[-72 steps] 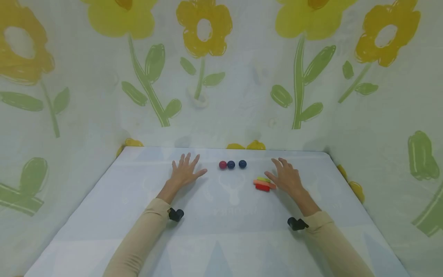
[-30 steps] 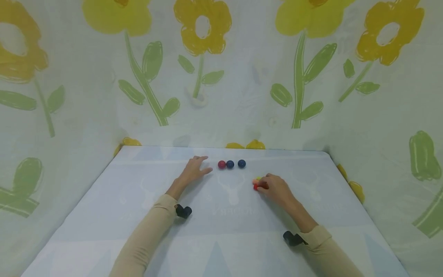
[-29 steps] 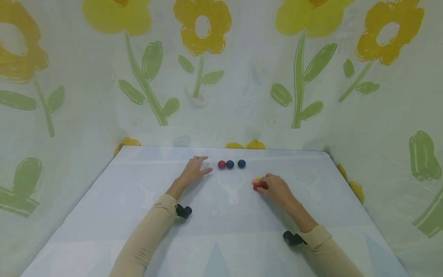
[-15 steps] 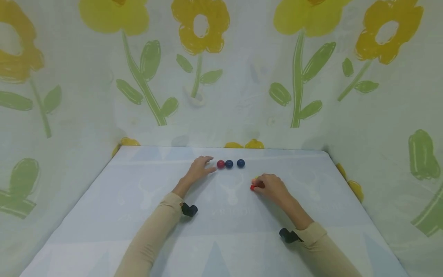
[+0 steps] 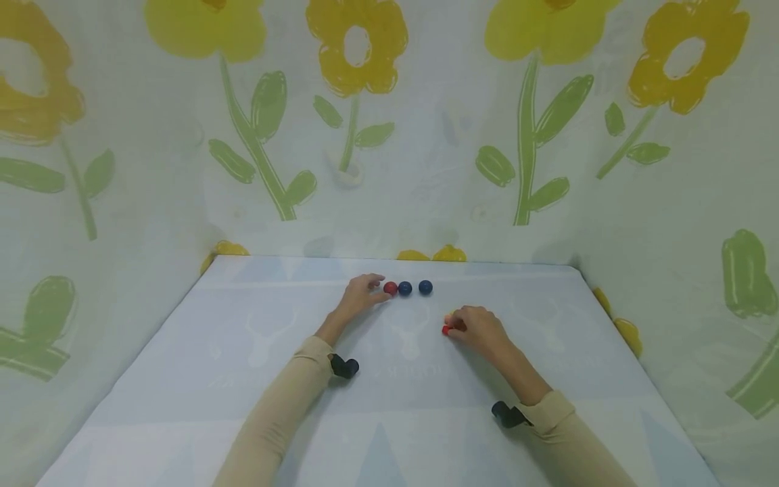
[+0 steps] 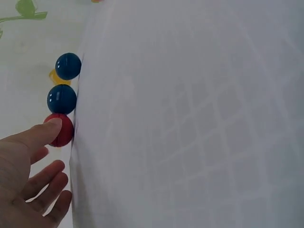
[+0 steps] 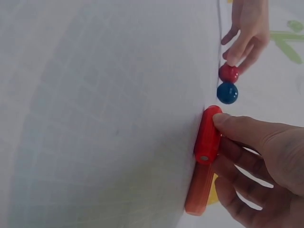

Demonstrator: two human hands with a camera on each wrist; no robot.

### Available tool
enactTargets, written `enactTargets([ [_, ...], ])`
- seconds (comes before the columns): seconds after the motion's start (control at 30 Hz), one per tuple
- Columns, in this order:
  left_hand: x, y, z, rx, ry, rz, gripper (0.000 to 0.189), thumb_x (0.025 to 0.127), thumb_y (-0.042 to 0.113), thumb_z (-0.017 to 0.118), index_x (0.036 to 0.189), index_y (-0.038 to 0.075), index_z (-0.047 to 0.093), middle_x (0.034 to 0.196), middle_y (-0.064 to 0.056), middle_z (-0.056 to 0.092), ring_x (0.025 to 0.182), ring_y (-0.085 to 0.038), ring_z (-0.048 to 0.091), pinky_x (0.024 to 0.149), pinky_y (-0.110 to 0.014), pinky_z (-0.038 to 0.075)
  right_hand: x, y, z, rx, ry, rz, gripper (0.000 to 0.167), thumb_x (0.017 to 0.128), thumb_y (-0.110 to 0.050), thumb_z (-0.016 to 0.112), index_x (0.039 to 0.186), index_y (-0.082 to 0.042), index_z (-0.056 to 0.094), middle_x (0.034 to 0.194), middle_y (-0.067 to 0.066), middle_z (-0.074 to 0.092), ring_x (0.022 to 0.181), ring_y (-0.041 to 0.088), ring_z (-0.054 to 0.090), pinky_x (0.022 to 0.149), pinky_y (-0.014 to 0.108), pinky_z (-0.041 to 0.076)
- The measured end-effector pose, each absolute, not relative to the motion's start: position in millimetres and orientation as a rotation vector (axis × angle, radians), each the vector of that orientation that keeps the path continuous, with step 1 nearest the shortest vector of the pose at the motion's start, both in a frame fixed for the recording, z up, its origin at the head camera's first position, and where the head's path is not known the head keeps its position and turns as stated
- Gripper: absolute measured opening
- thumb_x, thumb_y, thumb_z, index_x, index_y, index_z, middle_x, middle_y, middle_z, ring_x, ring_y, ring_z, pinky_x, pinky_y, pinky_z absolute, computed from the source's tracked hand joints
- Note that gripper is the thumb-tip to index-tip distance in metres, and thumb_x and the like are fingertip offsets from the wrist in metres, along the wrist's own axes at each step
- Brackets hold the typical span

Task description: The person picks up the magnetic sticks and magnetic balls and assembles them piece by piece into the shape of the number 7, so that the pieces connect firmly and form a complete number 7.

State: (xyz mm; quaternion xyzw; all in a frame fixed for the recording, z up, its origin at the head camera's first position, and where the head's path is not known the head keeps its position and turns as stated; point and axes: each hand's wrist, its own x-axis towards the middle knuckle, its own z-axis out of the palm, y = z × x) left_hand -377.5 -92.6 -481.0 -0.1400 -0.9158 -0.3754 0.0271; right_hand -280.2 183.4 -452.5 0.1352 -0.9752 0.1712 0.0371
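My right hand (image 5: 481, 330) pinches a short red ribbed stick (image 7: 207, 135), thumb on its near side and fingers curled behind. Beside the red stick lies a longer orange stick (image 7: 199, 190); a bit of a yellow stick (image 5: 453, 312) shows past the fingers, which hide most of the bundle. At the back of the table, my left hand (image 5: 360, 295) reaches a glossy red ball (image 6: 62, 134). Its thumb overlaps that ball in the left wrist view, while the other fingers are spread apart below. A dark blue ball (image 6: 61, 99) sits right against the red one.
A second dark blue ball (image 5: 425, 287) stands slightly apart, to the right of the other two. The pale patterned table (image 5: 389, 379) ends at a flower-printed curtain (image 5: 420, 169) behind the balls, with more curtain at both sides. A small black camera is strapped to each wrist.
My left hand has moved right to the red ball, its fingers drawing closer together. My right hand has come down, taken hold of the red stick and shifted it slightly left.
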Motion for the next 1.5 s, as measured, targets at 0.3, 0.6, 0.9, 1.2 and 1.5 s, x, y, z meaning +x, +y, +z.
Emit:
enactTargets([
  [0.3, -382, -85, -485, -0.446, -2.844, -1.138, 0.046, 0.087, 0.023, 0.075, 0.129, 0.01, 0.062, 0.121, -0.01, 0.067, 0.113, -0.025, 0.06, 0.098, -0.041, 0.049, -281, 183, -453, 0.388, -3.021, 0.53, 0.011, 0.083, -0.02, 0.079, 0.089, -0.011, 0.074, 0.08, -0.001, 0.066, 0.072, 0.013, 0.054, 0.071, 0.031, 0.05],
  [0.6, -381, -83, -480, -0.45, -2.859, -1.159, 0.041, 0.088, 0.019, 0.073, 0.127, 0.01, 0.063, 0.116, -0.009, 0.069, 0.11, -0.024, 0.06, 0.098, -0.04, 0.05, -281, 183, -453, 0.379, -3.029, 0.514, 0.011, 0.083, -0.019, 0.078, 0.089, -0.012, 0.073, 0.08, -0.001, 0.066, 0.072, 0.013, 0.053, 0.071, 0.031, 0.051],
  [0.9, -380, -84, -484, -0.459, -2.837, -1.166, 0.038, 0.089, 0.018, 0.073, 0.125, 0.009, 0.064, 0.114, -0.009, 0.07, 0.107, -0.023, 0.061, 0.098, -0.039, 0.05, -280, 183, -455, 0.393, -3.012, 0.52, 0.011, 0.083, -0.019, 0.079, 0.088, -0.011, 0.073, 0.079, -0.002, 0.065, 0.07, 0.012, 0.053, 0.07, 0.03, 0.05],
  [1.2, -376, -85, -480, -0.456, -2.844, -1.163, 0.037, 0.089, 0.019, 0.072, 0.124, 0.009, 0.065, 0.114, -0.009, 0.07, 0.108, -0.025, 0.06, 0.099, -0.041, 0.049, -279, 183, -456, 0.385, -2.995, 0.504, 0.013, 0.082, -0.02, 0.079, 0.09, -0.011, 0.074, 0.077, -0.002, 0.065, 0.07, 0.012, 0.052, 0.07, 0.029, 0.05],
  [1.5, -371, -89, -475, -0.465, -2.844, -1.166, 0.037, 0.089, 0.02, 0.073, 0.123, 0.009, 0.065, 0.112, -0.009, 0.071, 0.108, -0.024, 0.061, 0.097, -0.04, 0.05, -279, 182, -455, 0.39, -2.989, 0.483, 0.013, 0.082, -0.018, 0.079, 0.091, -0.01, 0.074, 0.077, -0.002, 0.064, 0.07, 0.013, 0.051, 0.07, 0.029, 0.049],
])
